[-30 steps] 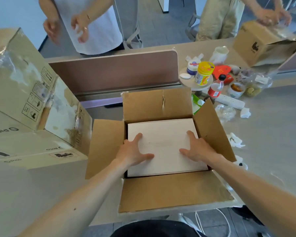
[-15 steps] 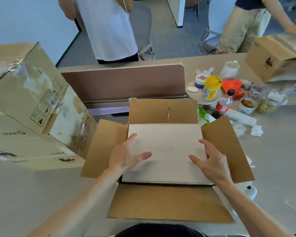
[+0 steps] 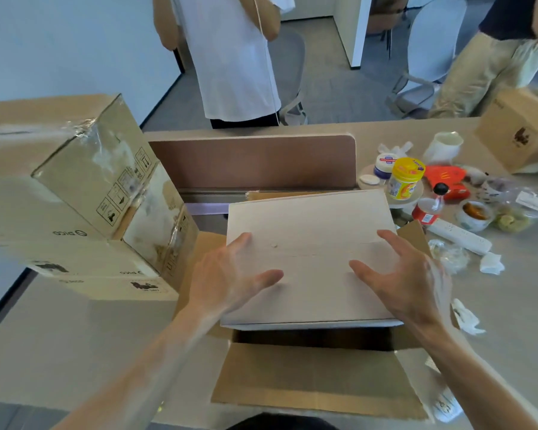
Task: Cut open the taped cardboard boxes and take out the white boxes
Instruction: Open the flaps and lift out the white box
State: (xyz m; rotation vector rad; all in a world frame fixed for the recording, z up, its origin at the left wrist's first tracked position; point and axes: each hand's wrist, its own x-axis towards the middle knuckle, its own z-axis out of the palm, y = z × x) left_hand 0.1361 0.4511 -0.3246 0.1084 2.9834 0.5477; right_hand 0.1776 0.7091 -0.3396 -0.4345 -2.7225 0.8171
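A large white box [image 3: 308, 218] sits tilted and partly raised out of the open cardboard box [image 3: 308, 377] in front of me. A dark gap shows under its near edge. My left hand [image 3: 227, 274] holds its left side with the thumb lying across the top. On the right side my right hand [image 3: 410, 280] grips with curved fingers, thumb on top too. The near flap of the cardboard box lies flat toward me. Two taped cardboard boxes [image 3: 84, 169] are stacked at the left.
A brown desk divider [image 3: 252, 159] stands behind the box. At the right lie a yellow jar [image 3: 406, 178], a red-labelled bottle [image 3: 429, 209], a power strip [image 3: 460, 235], food cups and tissues. Another cardboard box [image 3: 519, 131] sits far right. Two people stand beyond the desk.
The white box has come up out of the cardboard box and now covers the far flap. Both hands slid from its top to its sides and rose with it.
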